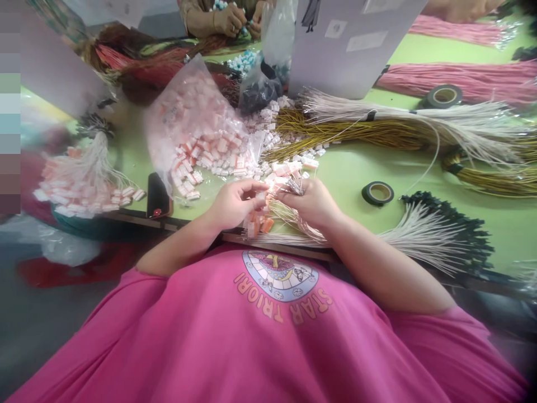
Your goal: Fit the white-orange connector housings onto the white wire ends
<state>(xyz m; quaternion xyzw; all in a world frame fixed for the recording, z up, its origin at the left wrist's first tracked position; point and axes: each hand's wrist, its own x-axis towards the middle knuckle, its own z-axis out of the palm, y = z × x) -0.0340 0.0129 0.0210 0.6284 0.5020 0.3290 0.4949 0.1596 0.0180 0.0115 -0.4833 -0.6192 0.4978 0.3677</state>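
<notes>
At the table's front edge, my left hand is closed, thumb and forefinger pinched on a small pale piece that looks like a connector housing. My right hand grips a bunch of thin white wires, whose metal-tipped ends stick out above the fingers. Between and below the hands hang orange-and-white connector housings. More loose housings lie just beyond my fingertips. A clear plastic bag spills many of the same housings toward my left hand.
Left of the bag are a dark phone and a wired connector bundle. To the right lie black tape rolls, yellow-brown wires, white wires and black-ended wires. Across the table, another person's hands hold small parts.
</notes>
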